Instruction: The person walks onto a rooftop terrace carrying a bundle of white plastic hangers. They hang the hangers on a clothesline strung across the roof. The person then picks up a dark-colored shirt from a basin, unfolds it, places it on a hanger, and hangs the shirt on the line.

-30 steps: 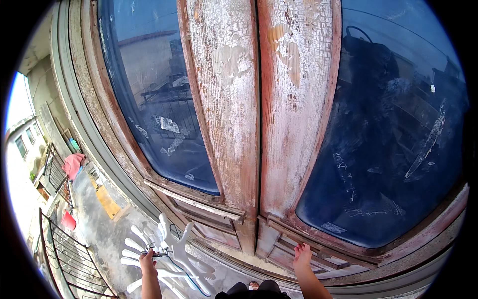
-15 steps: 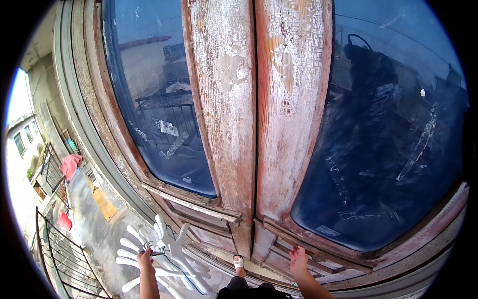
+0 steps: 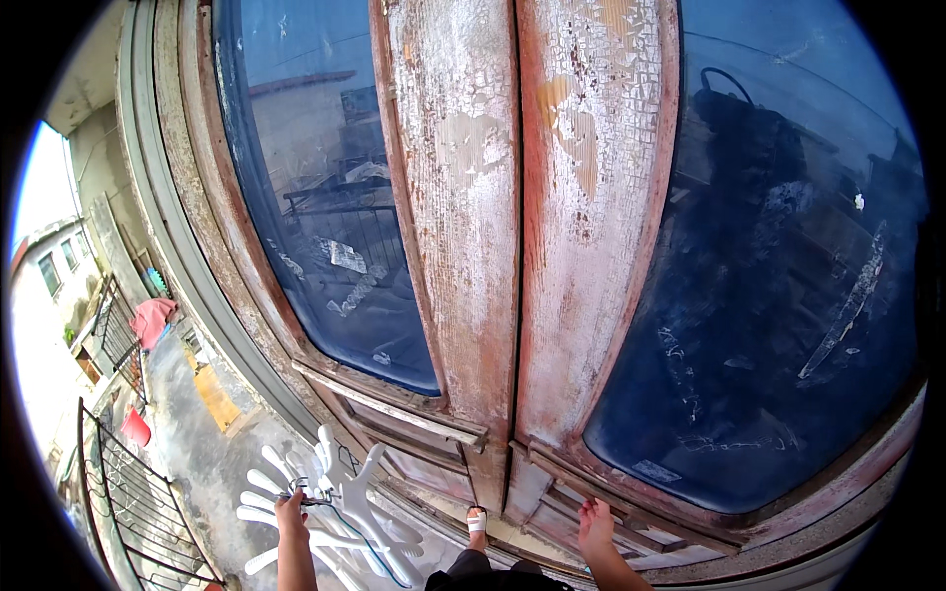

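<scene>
My left hand (image 3: 292,512) is closed around the hooks of a bunch of white hangers (image 3: 353,490). They fan out around it with their thick ends pointing several ways. A thin blue-green wire hanger (image 3: 367,544) hangs among them. On the right, my right hand (image 3: 595,527) is raised in front of the door's lower rail with its fingers loosely curled and apart. Nothing shows in it. The double wooden door (image 3: 463,217) has cracked, peeling white and reddish paint. Its two leaves meet along a dark vertical gap.
Dark blue glass panes (image 3: 778,286) fill both leaves, with tape scraps stuck on them. Black metal railing (image 3: 138,502) runs along the left. Beyond lie a red bucket (image 3: 136,427), a pink cloth (image 3: 154,321) and a yellow board (image 3: 212,392). My sandalled foot (image 3: 477,522) stands at the threshold.
The whole view has shifted slightly, so the door sits a little further right and lower. Both hands keep nearly the same pose, and the hangers stay in my left hand.
</scene>
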`<state>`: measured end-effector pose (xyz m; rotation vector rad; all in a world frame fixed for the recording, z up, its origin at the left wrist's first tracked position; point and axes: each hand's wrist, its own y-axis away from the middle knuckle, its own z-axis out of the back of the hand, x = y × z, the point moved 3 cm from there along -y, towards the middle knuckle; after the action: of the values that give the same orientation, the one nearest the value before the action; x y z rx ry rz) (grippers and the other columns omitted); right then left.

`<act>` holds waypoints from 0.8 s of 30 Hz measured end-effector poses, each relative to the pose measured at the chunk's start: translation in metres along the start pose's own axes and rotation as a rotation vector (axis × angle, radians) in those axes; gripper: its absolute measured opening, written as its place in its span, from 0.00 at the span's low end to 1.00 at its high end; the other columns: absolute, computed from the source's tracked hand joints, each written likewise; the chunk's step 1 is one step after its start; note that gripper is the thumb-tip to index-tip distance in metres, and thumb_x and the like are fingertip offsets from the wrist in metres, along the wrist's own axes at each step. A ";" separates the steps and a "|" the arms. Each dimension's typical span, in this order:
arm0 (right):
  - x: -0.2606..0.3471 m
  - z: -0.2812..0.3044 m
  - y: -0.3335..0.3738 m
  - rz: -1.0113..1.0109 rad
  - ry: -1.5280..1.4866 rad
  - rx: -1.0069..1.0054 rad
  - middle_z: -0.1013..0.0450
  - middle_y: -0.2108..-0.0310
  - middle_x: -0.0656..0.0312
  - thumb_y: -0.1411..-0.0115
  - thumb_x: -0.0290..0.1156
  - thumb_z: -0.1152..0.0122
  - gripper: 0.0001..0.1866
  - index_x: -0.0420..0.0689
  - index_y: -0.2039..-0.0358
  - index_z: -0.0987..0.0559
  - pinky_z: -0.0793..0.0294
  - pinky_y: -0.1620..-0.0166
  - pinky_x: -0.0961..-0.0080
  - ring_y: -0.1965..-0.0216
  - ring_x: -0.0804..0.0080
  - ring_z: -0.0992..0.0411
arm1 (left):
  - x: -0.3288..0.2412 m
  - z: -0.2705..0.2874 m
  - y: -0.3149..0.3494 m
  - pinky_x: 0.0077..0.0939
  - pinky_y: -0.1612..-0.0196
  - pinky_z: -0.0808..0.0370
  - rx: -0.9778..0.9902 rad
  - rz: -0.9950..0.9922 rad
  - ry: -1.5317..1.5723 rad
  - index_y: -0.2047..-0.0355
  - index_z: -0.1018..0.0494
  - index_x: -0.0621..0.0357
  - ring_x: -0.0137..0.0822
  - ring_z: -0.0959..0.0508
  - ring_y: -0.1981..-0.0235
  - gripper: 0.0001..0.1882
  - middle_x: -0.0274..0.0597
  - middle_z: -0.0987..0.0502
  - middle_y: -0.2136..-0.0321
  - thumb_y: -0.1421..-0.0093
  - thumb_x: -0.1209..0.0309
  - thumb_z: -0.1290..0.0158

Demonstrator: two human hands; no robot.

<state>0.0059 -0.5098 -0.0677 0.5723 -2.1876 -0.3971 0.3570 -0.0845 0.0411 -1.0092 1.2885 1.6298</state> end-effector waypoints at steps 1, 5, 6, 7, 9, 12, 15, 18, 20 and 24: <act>0.000 -0.001 0.000 -0.004 -0.008 0.007 0.31 0.74 0.68 0.47 0.36 0.41 0.08 0.47 0.70 0.27 0.34 0.65 0.80 0.71 0.77 0.35 | -0.001 0.001 -0.002 0.30 0.67 0.41 -0.014 -0.011 0.001 0.71 0.31 0.52 0.28 0.32 0.70 0.11 0.30 0.28 0.73 0.50 0.61 0.46; -0.002 0.005 0.002 -0.010 -0.014 0.039 0.31 0.74 0.68 0.46 0.36 0.42 0.08 0.46 0.70 0.27 0.34 0.65 0.79 0.71 0.77 0.35 | -0.002 0.003 -0.004 0.27 0.69 0.40 -0.071 -0.033 -0.027 0.72 0.29 0.54 0.27 0.31 0.72 0.11 0.31 0.26 0.75 0.50 0.61 0.45; -0.005 0.003 0.000 -0.008 -0.020 0.060 0.31 0.74 0.68 0.46 0.36 0.43 0.08 0.46 0.70 0.27 0.34 0.65 0.79 0.72 0.76 0.35 | -0.007 0.001 -0.005 0.26 0.70 0.40 -0.078 -0.043 -0.042 0.73 0.29 0.54 0.27 0.31 0.73 0.11 0.31 0.26 0.76 0.50 0.62 0.45; -0.006 0.003 0.002 -0.002 -0.010 0.060 0.31 0.74 0.67 0.46 0.35 0.43 0.07 0.46 0.70 0.27 0.34 0.65 0.78 0.71 0.76 0.34 | -0.008 0.000 -0.007 0.26 0.70 0.40 -0.080 -0.048 -0.044 0.73 0.29 0.54 0.27 0.31 0.73 0.11 0.31 0.26 0.76 0.50 0.61 0.45; -0.010 0.012 0.014 0.010 0.013 0.053 0.31 0.74 0.67 0.45 0.35 0.43 0.07 0.46 0.70 0.27 0.34 0.64 0.77 0.71 0.76 0.34 | -0.004 0.000 -0.013 0.25 0.71 0.40 -0.084 -0.052 -0.055 0.74 0.29 0.55 0.28 0.31 0.74 0.11 0.31 0.26 0.76 0.50 0.61 0.45; -0.025 0.039 0.002 0.014 0.077 0.109 0.31 0.74 0.67 0.45 0.34 0.43 0.06 0.46 0.71 0.27 0.33 0.64 0.77 0.70 0.76 0.33 | -0.013 -0.008 -0.013 0.27 0.69 0.40 -0.041 -0.056 -0.059 0.72 0.29 0.55 0.27 0.31 0.72 0.12 0.31 0.26 0.75 0.50 0.61 0.45; -0.024 0.029 0.022 0.049 0.087 0.075 0.30 0.75 0.66 0.45 0.33 0.43 0.06 0.46 0.70 0.28 0.33 0.65 0.77 0.71 0.75 0.33 | -0.011 -0.011 -0.014 0.31 0.65 0.40 0.011 -0.039 -0.051 0.68 0.30 0.54 0.28 0.31 0.68 0.13 0.31 0.26 0.72 0.49 0.61 0.46; -0.015 0.007 0.026 0.051 0.079 0.075 0.30 0.75 0.66 0.45 0.32 0.44 0.06 0.46 0.70 0.28 0.33 0.67 0.78 0.72 0.76 0.33 | -0.008 -0.012 -0.019 0.31 0.65 0.40 0.043 -0.029 -0.042 0.69 0.30 0.53 0.27 0.31 0.68 0.12 0.31 0.26 0.72 0.49 0.60 0.46; -0.013 0.005 0.028 0.075 0.114 0.068 0.30 0.75 0.66 0.45 0.33 0.44 0.06 0.46 0.71 0.28 0.34 0.69 0.78 0.73 0.76 0.33 | -0.007 -0.013 -0.019 0.30 0.66 0.40 0.068 -0.029 -0.047 0.69 0.30 0.53 0.27 0.31 0.69 0.12 0.30 0.26 0.73 0.49 0.60 0.46; -0.009 -0.006 0.029 0.165 0.261 0.014 0.28 0.78 0.60 0.46 0.37 0.45 0.11 0.41 0.74 0.27 0.33 0.73 0.78 0.77 0.75 0.32 | -0.011 -0.015 -0.019 0.28 0.67 0.40 0.096 -0.027 -0.036 0.71 0.30 0.51 0.25 0.31 0.71 0.11 0.29 0.27 0.75 0.49 0.60 0.46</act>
<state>0.0073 -0.4808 -0.0563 0.4222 -1.9693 -0.2063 0.3799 -0.0975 0.0427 -0.9314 1.3109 1.5434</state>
